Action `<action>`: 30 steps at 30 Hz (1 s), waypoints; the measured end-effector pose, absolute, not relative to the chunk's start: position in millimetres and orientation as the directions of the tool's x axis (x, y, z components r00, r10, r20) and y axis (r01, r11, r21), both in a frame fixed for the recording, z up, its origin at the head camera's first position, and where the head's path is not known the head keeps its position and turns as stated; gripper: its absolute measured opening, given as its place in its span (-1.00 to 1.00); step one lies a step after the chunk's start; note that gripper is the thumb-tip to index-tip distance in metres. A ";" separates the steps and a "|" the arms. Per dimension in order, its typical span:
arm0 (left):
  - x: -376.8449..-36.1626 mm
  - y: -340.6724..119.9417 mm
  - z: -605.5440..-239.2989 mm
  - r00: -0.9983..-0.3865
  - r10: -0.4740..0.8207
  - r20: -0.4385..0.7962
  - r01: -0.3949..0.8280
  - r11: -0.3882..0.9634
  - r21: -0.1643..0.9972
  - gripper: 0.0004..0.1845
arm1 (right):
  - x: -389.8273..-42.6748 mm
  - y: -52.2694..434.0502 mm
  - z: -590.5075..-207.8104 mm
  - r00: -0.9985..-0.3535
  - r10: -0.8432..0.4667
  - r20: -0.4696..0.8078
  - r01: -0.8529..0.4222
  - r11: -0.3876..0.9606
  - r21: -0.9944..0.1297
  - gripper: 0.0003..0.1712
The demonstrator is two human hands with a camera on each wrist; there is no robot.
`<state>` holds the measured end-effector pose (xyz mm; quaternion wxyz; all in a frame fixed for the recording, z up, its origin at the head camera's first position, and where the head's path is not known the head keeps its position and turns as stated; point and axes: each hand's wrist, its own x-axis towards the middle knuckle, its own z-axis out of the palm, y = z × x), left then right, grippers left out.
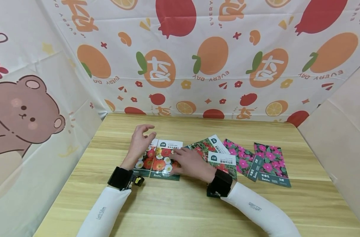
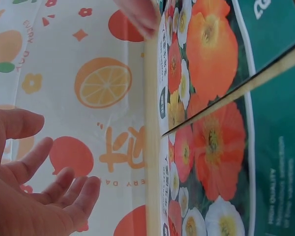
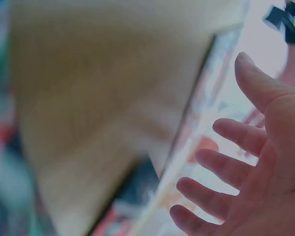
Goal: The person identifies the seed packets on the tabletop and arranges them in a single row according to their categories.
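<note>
Behind the wooden table [image 1: 168,210] we see a fruit-print cloth [image 1: 182,79]; over the tabletop we find two empty hands, the right hand [image 1: 191,163] with fingers spread across one edge of a poppy packet [image 1: 165,158], touching or not we cannot tell, the left hand [image 1: 139,141] wide between thumb and fingers by the leftmost poppy packet [image 1: 142,163]; rightward lie overlapping red-flower packets [image 1: 225,158], then pink-flower packets [image 1: 270,161]

The head camera looks forward and down over the surface [image 1: 168,210], the cloth [image 1: 182,42] at 12 o'clock. The left-wrist view sits close, turned sideways: poppy packets [image 2: 216,147] at 3 o'clock, left hand [image 2: 37,201] at 8. The right-wrist view is tilted, partly blurred, right hand [image 3: 273,169] at 4. Head and left-wrist views share packets and cloth.
</note>
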<state>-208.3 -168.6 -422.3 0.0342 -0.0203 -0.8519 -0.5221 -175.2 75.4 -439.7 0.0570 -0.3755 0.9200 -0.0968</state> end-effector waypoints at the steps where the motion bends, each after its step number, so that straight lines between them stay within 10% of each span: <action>1: -208.2 -167.0 -421.8 -0.996 0.002 0.085 0.077 0.456 0.887 -0.61 | -176.6 80.7 -436.4 -0.727 -0.686 -0.028 -0.664 0.712 -0.227 -0.24; 16: -204.1 -120.3 -405.8 -0.962 0.216 0.169 0.260 0.522 0.812 -0.63 | -179.2 210.8 -421.8 -0.932 -0.349 -0.096 -0.321 0.920 -0.225 0.10; 30: -206.4 -101.6 -405.5 -0.945 0.280 0.169 0.303 0.556 0.774 -0.65 | -164.3 277.4 -446.0 -0.931 -0.286 -0.228 -0.218 0.934 -0.282 0.29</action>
